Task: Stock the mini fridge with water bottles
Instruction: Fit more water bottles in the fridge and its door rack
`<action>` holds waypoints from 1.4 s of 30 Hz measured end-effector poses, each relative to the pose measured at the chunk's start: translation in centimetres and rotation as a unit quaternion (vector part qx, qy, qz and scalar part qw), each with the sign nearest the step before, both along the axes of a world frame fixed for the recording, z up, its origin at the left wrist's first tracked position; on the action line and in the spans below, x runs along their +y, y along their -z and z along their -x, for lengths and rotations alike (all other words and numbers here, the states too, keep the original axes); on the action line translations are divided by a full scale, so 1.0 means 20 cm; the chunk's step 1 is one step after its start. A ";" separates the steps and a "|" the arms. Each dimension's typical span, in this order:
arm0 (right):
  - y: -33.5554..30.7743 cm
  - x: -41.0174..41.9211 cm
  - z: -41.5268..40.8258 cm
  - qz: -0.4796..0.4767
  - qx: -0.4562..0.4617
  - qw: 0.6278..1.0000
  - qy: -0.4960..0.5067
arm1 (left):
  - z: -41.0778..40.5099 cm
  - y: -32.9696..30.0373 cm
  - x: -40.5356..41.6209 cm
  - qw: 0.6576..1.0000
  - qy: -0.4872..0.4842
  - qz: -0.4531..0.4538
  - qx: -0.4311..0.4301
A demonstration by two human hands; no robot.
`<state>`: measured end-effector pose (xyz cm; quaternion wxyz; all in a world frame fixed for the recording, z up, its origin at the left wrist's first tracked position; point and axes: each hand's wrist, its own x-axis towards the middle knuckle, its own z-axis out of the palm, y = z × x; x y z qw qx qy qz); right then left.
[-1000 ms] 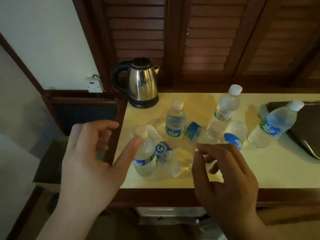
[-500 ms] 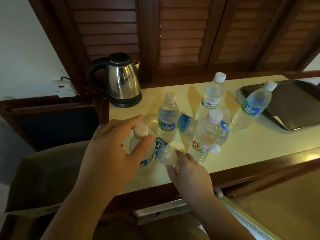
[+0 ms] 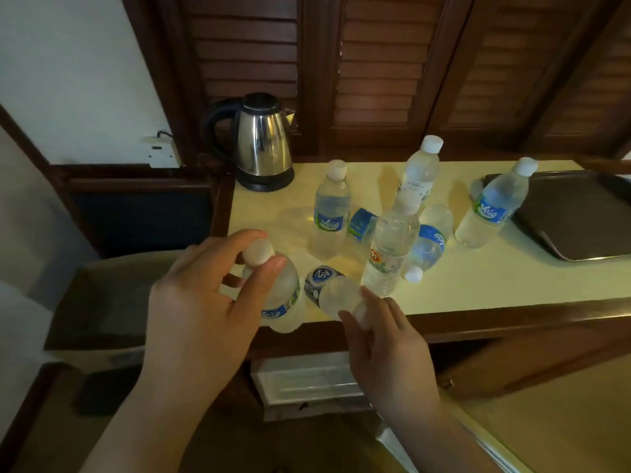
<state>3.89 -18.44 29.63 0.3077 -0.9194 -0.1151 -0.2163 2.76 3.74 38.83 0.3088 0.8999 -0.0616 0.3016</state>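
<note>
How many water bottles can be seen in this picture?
8 bottles, perhaps more hidden. Standing: one in the left hand, one mid-counter, one orange-labelled, one tall at the back, one by the tray. Lying: one under the right hand, two among the standing ones.

Pale yellow worktop (image 3: 478, 288), dark wood edging. Carried on it: steel kettle (image 3: 261, 145) at back left, water bottles (image 3: 333, 208) upright and toppled mid-surface, dark tray (image 3: 580, 216) at right.

The left hand (image 3: 201, 312) pinches the white cap of an upright clear plastic bottle (image 3: 285, 302); the right hand (image 3: 386, 349) grips a lying clear bottle (image 3: 336, 295) on the cream counter (image 3: 478, 285).
</note>
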 end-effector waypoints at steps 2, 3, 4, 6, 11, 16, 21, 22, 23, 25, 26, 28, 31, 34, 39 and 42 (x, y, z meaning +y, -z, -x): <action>-0.05 -0.07 0.08 -0.017 -0.016 1.000 0.000 | 0.12 -0.02 -0.05 1.000 -0.019 -0.006 -0.002; -0.08 -0.11 0.12 -0.021 -0.021 1.000 -0.002 | 0.19 -0.03 -0.08 0.999 -0.032 -0.007 0.001; -0.10 -0.16 0.17 -0.022 -0.027 0.999 -0.007 | 0.27 -0.03 -0.12 0.999 -0.046 -0.005 0.005; -0.13 -0.26 0.25 -0.024 -0.043 0.999 -0.020 | 0.42 -0.02 -0.20 0.997 -0.073 0.014 0.010; 0.01 -0.50 0.43 -0.026 -0.058 0.995 -0.081 | 0.78 0.22 -0.43 0.988 -0.123 0.071 0.053; 0.39 -0.61 0.56 0.000 0.024 0.995 -0.099 | 0.94 0.62 -0.57 0.981 -0.123 0.118 0.088; 0.92 -0.60 0.54 0.075 0.109 0.988 -0.084 | 0.91 1.17 -0.58 0.974 -0.119 0.101 0.162; 1.05 -0.60 0.51 0.084 0.121 0.986 -0.083 | 0.89 1.30 -0.57 0.973 -0.121 0.098 0.169; 1.18 -0.58 0.49 0.089 0.140 0.982 -0.085 | 0.86 1.43 -0.57 0.972 -0.123 0.095 0.175; 1.44 -0.55 0.42 0.103 0.175 0.975 -0.092 | 0.81 1.70 -0.56 0.970 -0.122 0.093 0.188; 1.55 -0.54 0.39 0.112 0.188 0.972 -0.091 | 0.79 1.82 -0.56 0.968 -0.123 0.102 0.194; 1.81 -0.51 0.32 0.134 0.198 0.967 -0.091 | 0.76 2.10 -0.57 0.965 -0.130 0.129 0.189; 2.14 -0.44 0.19 0.135 0.234 0.959 -0.084 | 0.71 2.47 -0.61 0.963 -0.141 0.148 0.177; 2.40 -0.38 0.04 0.152 0.269 0.948 -0.071 | 0.64 2.76 -0.62 0.963 -0.139 0.141 0.181; 2.75 -0.31 -0.18 0.125 0.291 0.947 -0.048 | 0.54 3.09 -0.58 0.963 -0.116 0.153 0.188; 2.91 -0.29 -0.26 0.117 0.301 0.946 -0.039 | 0.48 3.22 -0.58 0.961 -0.105 0.174 0.189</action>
